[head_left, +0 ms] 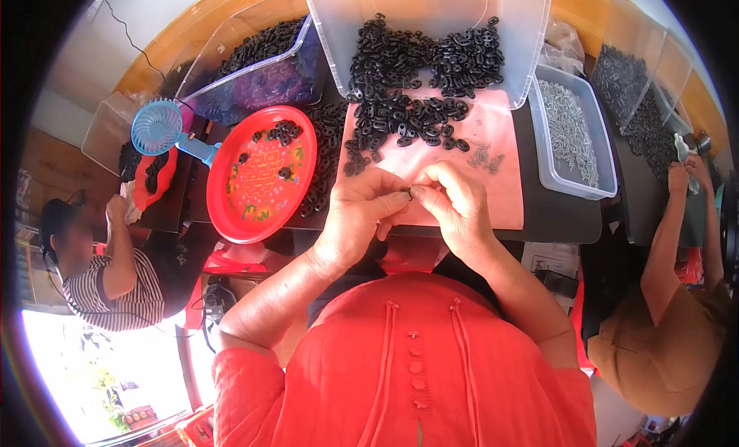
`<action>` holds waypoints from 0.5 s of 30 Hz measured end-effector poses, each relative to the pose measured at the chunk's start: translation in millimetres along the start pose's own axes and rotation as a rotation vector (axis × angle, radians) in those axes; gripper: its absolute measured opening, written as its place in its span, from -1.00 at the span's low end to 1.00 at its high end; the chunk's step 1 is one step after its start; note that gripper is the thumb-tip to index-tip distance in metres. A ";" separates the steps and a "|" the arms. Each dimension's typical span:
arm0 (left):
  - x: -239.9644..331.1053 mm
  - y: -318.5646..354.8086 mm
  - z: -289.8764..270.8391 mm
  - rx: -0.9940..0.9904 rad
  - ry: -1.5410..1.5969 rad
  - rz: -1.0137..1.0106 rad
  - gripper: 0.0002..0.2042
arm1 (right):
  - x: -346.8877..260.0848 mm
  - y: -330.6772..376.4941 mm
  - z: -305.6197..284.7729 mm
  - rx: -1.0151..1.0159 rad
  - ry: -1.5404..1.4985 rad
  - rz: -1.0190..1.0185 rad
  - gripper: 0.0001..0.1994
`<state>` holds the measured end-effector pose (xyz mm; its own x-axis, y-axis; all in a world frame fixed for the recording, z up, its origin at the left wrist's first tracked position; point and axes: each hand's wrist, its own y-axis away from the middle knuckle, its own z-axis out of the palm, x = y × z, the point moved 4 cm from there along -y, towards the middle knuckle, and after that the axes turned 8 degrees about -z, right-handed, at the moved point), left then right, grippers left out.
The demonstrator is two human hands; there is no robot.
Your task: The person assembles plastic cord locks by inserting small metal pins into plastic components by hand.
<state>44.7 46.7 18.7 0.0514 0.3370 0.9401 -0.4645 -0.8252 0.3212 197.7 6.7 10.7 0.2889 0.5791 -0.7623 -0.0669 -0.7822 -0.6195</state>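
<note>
My left hand (356, 215) and my right hand (460, 208) meet over the near edge of a pink sheet (504, 205). Thumbs and fingertips of both are pinched around a small dark part (409, 191), mostly hidden by the fingers. Just beyond them lies a heap of black oval plastic pieces with two holes (404, 116), spilling out of a clear plastic bin (332, 39) tipped on its side. A few small grey metal pieces (485, 156) are scattered on the sheet, beyond my right hand.
A red tray (219, 205) at left carries several black pieces; a blue fan (156, 128) touches its rim. Right of the sheet, a clear box (604, 190) holds silver metal parts. More bins stand behind. Co-workers sit at left (115, 285) and right (654, 347).
</note>
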 end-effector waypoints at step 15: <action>-16.8 4.1 -14.2 0.005 0.070 0.042 -0.91 | -12.0 -4.6 8.6 -0.080 0.164 -0.182 -0.87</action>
<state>29.3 44.1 2.6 -0.0295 0.3330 0.9425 -0.4609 -0.8412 0.2828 186.2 5.3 21.1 0.4411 0.6721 -0.5947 0.0748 -0.6879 -0.7219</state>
